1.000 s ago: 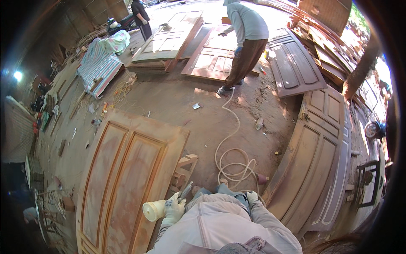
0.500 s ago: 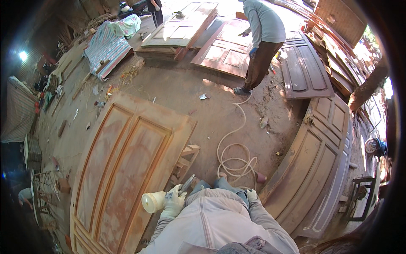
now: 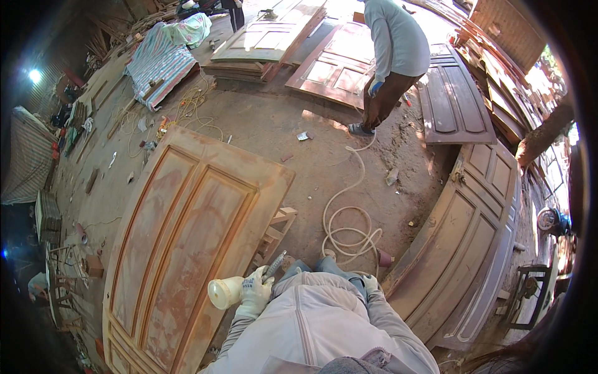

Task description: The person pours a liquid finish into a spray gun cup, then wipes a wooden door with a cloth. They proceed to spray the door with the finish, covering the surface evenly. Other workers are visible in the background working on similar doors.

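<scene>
In a white glove, my left hand [image 3: 255,294] is closed round a paint spray gun, whose metal front end [image 3: 275,264] points forward. A cream-coloured round cup [image 3: 225,293] sits on the gun's left side. Just left of it a brown panelled wooden door [image 3: 193,249] lies on a wooden stand [image 3: 278,229]. My right hand [image 3: 371,285], also gloved, hangs low beside my right thigh, close to a pale hose [image 3: 349,240] coiled on the ground. Its fingers are too small and partly hidden to show whether they hold anything.
Another brown door [image 3: 451,234] stands tilted on my right. A small reddish pot [image 3: 385,258] is beside the hose. Ahead, a person in grey [image 3: 398,43] stands by a reddish door [image 3: 336,65]. Stacked doors [image 3: 268,47], a striped sheet [image 3: 160,65] and a tree trunk [image 3: 545,134] lie around.
The person ahead has lowered the bent arm and leans slightly to the right. My view has shifted a little; both my hands keep nearly the same place.
</scene>
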The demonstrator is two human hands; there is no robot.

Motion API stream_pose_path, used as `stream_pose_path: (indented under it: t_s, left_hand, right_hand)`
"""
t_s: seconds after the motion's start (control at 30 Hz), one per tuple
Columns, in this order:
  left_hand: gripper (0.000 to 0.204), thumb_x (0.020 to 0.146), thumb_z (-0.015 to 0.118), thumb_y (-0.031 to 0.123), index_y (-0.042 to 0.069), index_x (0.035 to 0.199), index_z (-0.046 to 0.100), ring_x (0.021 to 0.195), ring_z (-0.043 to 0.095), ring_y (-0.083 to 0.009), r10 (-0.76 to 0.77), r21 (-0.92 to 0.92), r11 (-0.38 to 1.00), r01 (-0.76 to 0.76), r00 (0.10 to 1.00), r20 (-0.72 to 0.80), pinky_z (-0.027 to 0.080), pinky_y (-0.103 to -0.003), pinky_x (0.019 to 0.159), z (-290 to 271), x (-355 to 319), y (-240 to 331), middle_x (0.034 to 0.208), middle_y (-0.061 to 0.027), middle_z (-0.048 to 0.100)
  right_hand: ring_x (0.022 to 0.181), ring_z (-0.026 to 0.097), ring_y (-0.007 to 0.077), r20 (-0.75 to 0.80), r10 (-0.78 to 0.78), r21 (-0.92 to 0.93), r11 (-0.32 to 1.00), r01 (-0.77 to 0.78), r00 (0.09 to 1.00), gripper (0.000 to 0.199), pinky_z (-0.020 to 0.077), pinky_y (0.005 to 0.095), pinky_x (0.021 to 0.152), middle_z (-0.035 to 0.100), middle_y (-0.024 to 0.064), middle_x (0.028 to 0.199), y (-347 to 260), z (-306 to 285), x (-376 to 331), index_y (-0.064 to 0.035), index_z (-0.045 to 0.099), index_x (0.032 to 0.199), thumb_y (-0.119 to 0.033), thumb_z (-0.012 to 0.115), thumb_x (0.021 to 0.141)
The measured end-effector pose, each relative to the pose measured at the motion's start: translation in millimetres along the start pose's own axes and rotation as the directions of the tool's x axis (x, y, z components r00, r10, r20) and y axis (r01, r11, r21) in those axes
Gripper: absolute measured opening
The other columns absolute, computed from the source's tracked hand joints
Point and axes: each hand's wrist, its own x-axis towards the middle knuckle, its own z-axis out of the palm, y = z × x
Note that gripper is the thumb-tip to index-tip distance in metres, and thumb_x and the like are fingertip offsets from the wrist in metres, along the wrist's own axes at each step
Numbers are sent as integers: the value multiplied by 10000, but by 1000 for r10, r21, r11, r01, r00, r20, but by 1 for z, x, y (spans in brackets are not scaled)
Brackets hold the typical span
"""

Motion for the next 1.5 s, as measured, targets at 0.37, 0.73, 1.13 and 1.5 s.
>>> stream_pose_path:
  t_s: [0.37,0.73,1.13,1.5]
  left_hand:
    - [429,852,746,194,65,1246,635,1008,693,-343,-58,-35,998,60,997,48,539,-431,872,-9,15,-6,1102,-161,723]
    - [418,852,742,194,63,1233,632,1002,692,-356,-2,-8,1000,3,999,33,540,-443,866,-12,24,-9,1110,-164,720]
    - [407,832,770,170,62,1210,661,938,718,-314,-60,-28,998,59,997,-42,550,-407,833,-13,30,-19,1011,-155,741]
    - [419,860,742,221,81,1241,639,1008,689,-352,-106,-20,994,105,993,-47,540,-446,867,-26,25,-23,1094,-159,724]
  right_hand:
    - [844,722,288,-8,-34,-34,999,33,999,315,532,412,744,749,166,888,1,11,9,-27,733,921,-337,705,872]
    - [793,697,230,49,26,-21,999,-25,998,277,528,379,720,753,136,882,-30,3,9,1,731,944,-269,690,901]
    - [802,704,269,2,34,-156,987,-33,999,357,529,407,721,743,197,881,-65,4,16,42,720,939,-304,706,854]
    - [713,663,217,92,0,-95,995,8,996,295,509,395,649,718,159,771,-115,3,12,19,731,890,-267,688,829]
